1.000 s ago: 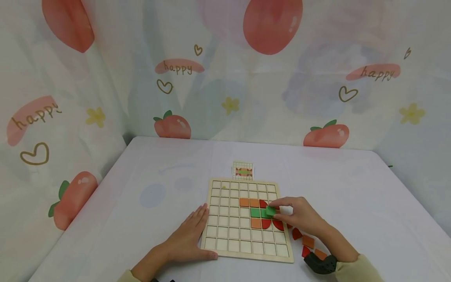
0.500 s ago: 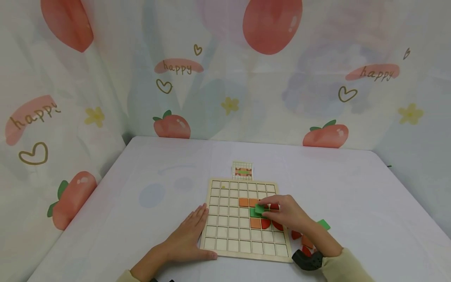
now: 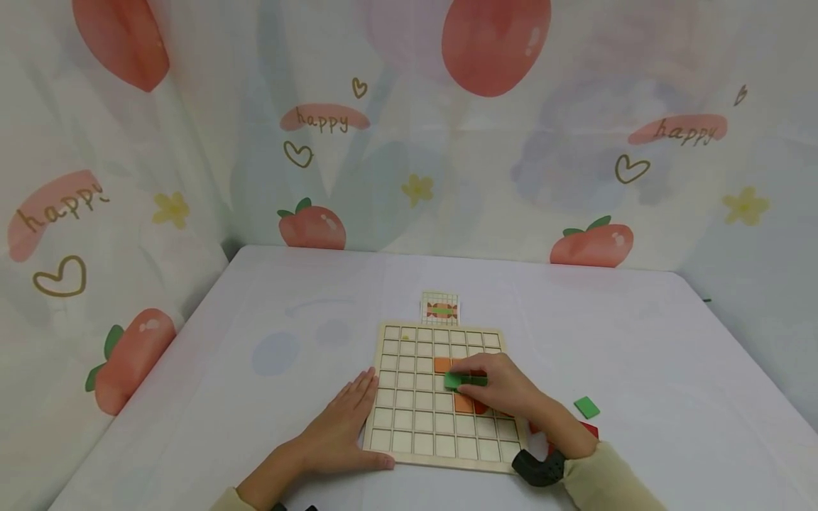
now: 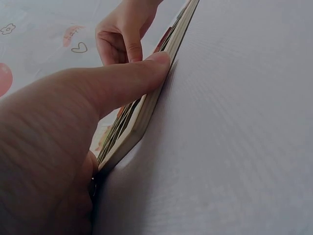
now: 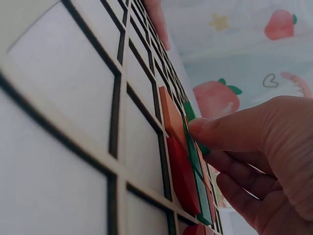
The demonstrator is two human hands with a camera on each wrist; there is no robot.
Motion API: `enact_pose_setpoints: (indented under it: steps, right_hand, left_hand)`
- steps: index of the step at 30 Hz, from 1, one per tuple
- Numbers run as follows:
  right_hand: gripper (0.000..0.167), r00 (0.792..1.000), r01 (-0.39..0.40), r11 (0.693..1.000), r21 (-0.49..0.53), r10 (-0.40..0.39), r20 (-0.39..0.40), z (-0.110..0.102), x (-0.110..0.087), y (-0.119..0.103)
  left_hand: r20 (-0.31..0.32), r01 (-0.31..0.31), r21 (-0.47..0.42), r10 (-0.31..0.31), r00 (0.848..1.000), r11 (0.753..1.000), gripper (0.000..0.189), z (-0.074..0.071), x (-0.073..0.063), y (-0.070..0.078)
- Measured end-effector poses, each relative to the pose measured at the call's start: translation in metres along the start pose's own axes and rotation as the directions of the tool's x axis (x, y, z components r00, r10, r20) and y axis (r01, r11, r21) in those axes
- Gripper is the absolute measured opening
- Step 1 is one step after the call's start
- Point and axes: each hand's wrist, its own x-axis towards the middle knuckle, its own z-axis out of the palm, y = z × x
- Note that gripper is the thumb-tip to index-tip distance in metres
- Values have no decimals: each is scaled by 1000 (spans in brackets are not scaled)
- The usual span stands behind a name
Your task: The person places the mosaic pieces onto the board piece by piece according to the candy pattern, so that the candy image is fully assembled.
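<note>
Green tile (image 3: 452,381): We found it at the left end of the green row (image 5: 203,198), over the grid board (image 3: 441,463); whether it touched the wood, we could not tell.
Right hand (image 3: 501,383): Thumb and fingertip were nearly together, pinching the green tile, with the other fingers curled in.
Raised dividers (image 5: 117,169): The tile appeared to straddle one; we judged that pressing down there could leave it tilted, half in its cell.
Upper orange tile (image 3: 442,365): It lay just beside the pinching fingers; a sideways nudge, we thought, might have lifted it, and the lower orange tile (image 3: 463,404) ran a similar risk from the thumb.
Left hand (image 3: 335,433): Its fingers lay straight along the board's left side, thumb at the near edge, grasping nothing; were that hand to ease off, a push from the right could skid the board.
Black wrist mount (image 3: 539,468): We saw it by the near right corner, where a low sweep could knock the board askew.
Loose green tile (image 3: 586,407): It rested on the table beside the right forearm, near a loose red piece (image 3: 591,429); a careless backward pull might have scattered both.
</note>
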Motion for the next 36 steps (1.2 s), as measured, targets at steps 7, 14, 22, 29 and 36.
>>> enact_pose_setpoints:
  steps: [7, 14, 22, 29, 36]
  right_hand:
    - [26, 999, -50, 999, 13, 50, 19, 4, 2, -1]
    - [24, 999, -49, 999, 2, 49, 6, 7, 7, -2]
    - [25, 998, -53, 999, -3, 53, 16, 8, 9, -6]
    - [26, 999, -47, 999, -11, 47, 21, 8, 9, -8]
    - [26, 999, -41, 999, -18, 41, 22, 8, 9, -8]
  left_hand:
    - [6, 1, 8, -1, 1000, 1000, 116, -1, 0, 0]
    - [14, 14, -3, -14, 1000, 1000, 116, -2, 2, 1]
    - [12, 12, -12, -12, 1000, 1000, 115, -3, 1, 2]
    - [13, 13, -6, -13, 1000, 1000, 115, -3, 1, 2]
    - [10, 7, 1, -7, 1000, 1000, 116, -2, 2, 1]
